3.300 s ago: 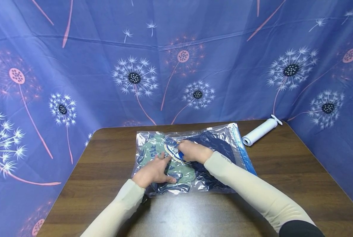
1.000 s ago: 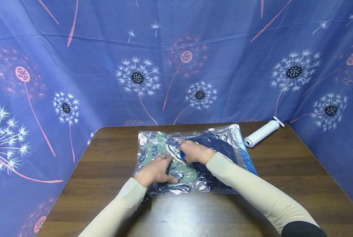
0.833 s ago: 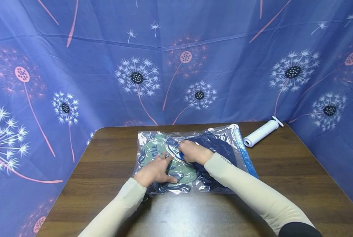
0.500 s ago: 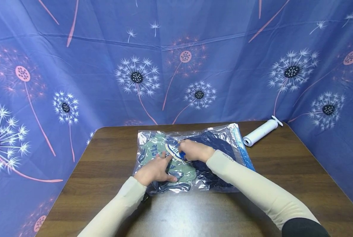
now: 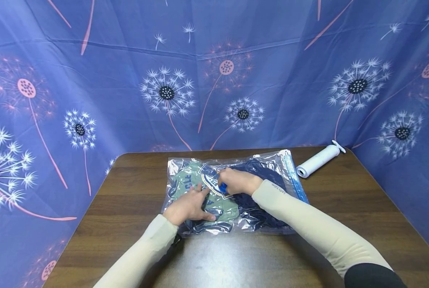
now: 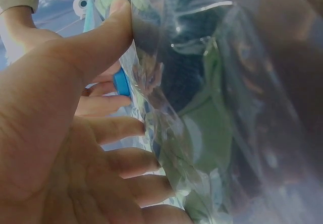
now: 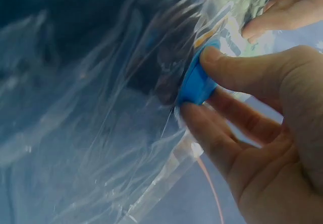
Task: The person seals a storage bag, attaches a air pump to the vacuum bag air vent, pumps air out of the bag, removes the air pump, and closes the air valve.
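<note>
A clear plastic vacuum storage bag (image 5: 243, 229) lies flat on the table, with a green printed garment (image 5: 185, 178) at its left and a dark navy one (image 5: 272, 180) at its right. My left hand (image 5: 190, 206) rests on the left half, fingers spread and pressing the film. Near the bag's middle, my right hand (image 5: 237, 182) pinches a round blue valve cap (image 7: 197, 80) between thumb and fingers. Whether the cap is loose from its seat, I cannot tell. The left wrist view shows the cap (image 6: 121, 82) just beyond the left fingers.
A white hand pump (image 5: 316, 162) with a T-shaped handle lies at the table's back right, close to the bag's blue zip edge (image 5: 298, 182). A blue dandelion-print curtain (image 5: 207, 100) hangs behind and beside the brown wooden table (image 5: 128, 188).
My right hand and forearm have turned slightly at the cap, and more blue shows under the fingers. The left hand stays on the bag; the bag lies in much the same place.
</note>
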A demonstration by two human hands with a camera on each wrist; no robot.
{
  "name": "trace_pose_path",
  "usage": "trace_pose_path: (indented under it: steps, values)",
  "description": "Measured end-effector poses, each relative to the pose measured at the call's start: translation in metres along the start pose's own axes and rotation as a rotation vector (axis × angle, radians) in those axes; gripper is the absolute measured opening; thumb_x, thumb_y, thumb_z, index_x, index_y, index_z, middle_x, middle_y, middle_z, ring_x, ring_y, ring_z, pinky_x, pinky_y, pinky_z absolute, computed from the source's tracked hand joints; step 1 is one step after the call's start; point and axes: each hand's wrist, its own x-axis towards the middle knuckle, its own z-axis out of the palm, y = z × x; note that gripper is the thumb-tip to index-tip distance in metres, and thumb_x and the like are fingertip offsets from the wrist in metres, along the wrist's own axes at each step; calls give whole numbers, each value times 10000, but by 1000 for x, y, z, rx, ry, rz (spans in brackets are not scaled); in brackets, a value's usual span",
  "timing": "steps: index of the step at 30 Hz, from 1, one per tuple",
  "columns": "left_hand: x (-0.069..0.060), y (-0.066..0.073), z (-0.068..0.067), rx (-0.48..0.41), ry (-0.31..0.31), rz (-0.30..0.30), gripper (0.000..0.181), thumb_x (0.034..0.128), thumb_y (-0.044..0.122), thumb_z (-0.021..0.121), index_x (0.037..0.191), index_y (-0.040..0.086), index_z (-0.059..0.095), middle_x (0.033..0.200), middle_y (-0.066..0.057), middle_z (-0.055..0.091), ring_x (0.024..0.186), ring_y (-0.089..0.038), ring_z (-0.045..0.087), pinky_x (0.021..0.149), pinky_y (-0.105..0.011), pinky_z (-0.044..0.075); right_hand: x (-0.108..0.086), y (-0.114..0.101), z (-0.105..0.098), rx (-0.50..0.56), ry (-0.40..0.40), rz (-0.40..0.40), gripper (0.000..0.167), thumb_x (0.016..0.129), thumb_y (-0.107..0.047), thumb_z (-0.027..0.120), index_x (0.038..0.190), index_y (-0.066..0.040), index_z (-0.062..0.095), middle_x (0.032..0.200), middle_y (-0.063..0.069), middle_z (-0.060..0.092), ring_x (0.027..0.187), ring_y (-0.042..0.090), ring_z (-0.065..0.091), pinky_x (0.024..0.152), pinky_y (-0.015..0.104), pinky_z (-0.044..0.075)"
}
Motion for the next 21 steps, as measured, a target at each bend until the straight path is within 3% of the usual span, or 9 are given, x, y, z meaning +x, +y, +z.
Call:
trace_pose_path:
  steps: [5,9,12,15,18,21]
  values:
    - [0,0,0,-2,-5,-6,1107,758,625,833,1615,132,336,1668,-277,208,1485,-541,297,1184,-635,344,2,-7,1,20,40,26,314,765,168,622,919,-32,809,841,84,726,640,119,432,577,262,378]
    - [0,-1,0,2,-3,-8,1110,755,632,830,1615,132,337,1668,-276,206,1488,-537,295,1181,-636,349,3,-10,2,-10,62,47,275,741,155,654,891,-24,799,834,83,711,673,151,531,617,302,493]
    - [0,-1,-1,9,-5,-11,1109,757,647,820,1617,143,333,1673,-268,203,1493,-530,290,1175,-638,357,3,-7,2,-6,45,48,301,766,140,688,972,-40,813,971,95,754,914,236,694,838,362,599]
    - [1,-1,-1,12,-9,-12,1111,759,661,810,1618,145,331,1674,-267,199,1496,-528,287,1170,-641,362,1,-1,1,18,11,21,349,799,142,698,1052,-67,815,1166,120,755,1222,319,659,1055,404,544]
    - [1,0,0,10,-14,-13,1122,756,662,811,1622,142,321,1674,-273,191,1493,-534,285,1170,-642,361,0,5,1,14,-2,-26,349,807,127,728,1072,-84,809,1246,124,734,1338,346,588,1119,416,498]
    - [0,1,1,6,-13,-11,1126,754,658,815,1623,142,319,1672,-277,188,1490,-540,286,1170,-643,361,-2,8,1,-1,5,-55,326,808,108,760,1069,-83,803,1235,119,736,1312,335,609,1085,403,526]
